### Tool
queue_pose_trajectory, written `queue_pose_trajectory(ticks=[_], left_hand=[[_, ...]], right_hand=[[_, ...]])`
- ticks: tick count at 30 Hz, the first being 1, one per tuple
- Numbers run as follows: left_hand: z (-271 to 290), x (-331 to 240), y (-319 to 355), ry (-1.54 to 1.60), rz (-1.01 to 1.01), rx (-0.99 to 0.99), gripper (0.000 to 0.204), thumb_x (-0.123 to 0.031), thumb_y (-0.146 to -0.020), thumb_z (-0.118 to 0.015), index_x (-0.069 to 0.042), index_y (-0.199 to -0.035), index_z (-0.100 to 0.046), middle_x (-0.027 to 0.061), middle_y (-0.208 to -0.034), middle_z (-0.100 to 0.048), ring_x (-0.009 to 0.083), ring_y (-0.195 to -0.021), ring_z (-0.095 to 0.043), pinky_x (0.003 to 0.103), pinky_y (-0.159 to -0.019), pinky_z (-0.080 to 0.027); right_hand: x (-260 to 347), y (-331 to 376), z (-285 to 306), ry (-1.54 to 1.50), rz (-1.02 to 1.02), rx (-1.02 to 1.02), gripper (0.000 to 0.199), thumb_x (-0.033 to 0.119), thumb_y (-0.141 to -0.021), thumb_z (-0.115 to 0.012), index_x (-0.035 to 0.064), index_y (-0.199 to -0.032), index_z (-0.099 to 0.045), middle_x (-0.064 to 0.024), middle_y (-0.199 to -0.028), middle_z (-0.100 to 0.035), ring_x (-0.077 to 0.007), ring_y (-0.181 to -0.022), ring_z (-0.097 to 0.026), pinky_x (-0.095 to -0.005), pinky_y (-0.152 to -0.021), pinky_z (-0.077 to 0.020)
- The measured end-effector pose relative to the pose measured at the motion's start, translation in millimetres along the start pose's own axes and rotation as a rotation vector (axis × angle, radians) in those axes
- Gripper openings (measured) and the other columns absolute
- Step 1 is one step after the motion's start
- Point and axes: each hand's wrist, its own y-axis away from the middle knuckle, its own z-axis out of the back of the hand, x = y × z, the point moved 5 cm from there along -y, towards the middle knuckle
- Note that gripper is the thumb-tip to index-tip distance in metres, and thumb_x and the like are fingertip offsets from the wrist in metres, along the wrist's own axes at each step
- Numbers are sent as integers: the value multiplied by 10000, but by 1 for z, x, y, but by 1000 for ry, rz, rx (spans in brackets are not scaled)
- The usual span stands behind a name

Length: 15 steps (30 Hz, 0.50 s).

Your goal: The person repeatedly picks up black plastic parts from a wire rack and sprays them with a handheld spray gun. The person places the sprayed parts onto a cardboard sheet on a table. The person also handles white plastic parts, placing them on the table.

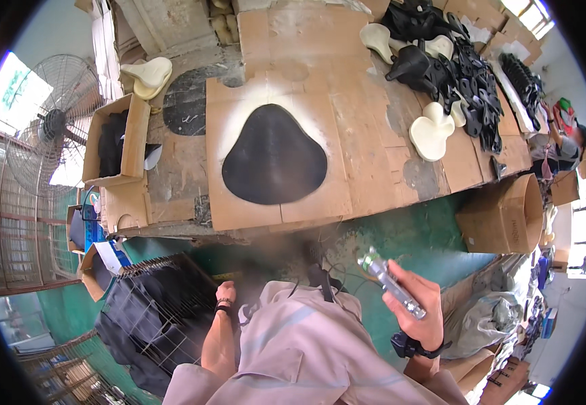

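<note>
In my right hand (418, 307) is a small silver spray gun (394, 287); the fingers wrap round its body and its nozzle end points up and left, toward the table. A flat black bicycle saddle cover (276, 158) lies on a cardboard sheet (239, 214), ringed by a whitish haze on the board. My left hand (226, 291) hangs low with its fingers curled closed, beside a wire basket (161, 337) that holds black sheet material (127, 331). Whatever the left fingers may hold is hidden.
Cream saddle foams (432, 131) and a heap of black saddle parts (465, 94) cover the table's right side. An open carton (137, 138) stands at its left, near a large fan (53, 125). A big carton (499, 216) sits at right; another person (563, 145) is farther off.
</note>
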Motion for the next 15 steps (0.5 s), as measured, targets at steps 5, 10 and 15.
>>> queue_pose_trajectory(ticks=[5,10,15], left_hand=[[4,-15,-4,1,-27,-12,277,-209,-829,-616,-142,-1049,-768,134,-1037,-740,294,-1025,-695,362,-928,-526],[5,-33,-6,-2,-28,-29,272,-177,-808,-633,-130,-1040,-768,128,-1006,-747,279,-1007,-702,354,-915,-527],[24,-52,-4,81,-133,-67,280,-181,-848,-582,-125,-1068,-746,142,-1064,-728,310,-1048,-680,388,-943,-519]], right_hand=[[-5,7,-1,-37,-28,28,511,-25,-762,-709,-32,-1264,-615,-164,-904,-681,-236,-738,-651,-296,-697,-501],[-8,7,2,-48,-16,-43,539,-38,-754,-722,-21,-1281,-605,-185,-920,-680,-292,-756,-665,-306,-701,-511],[-13,12,12,-12,7,-35,554,-43,-745,-729,-23,-1284,-601,-188,-908,-679,-302,-733,-662,-311,-680,-508]])
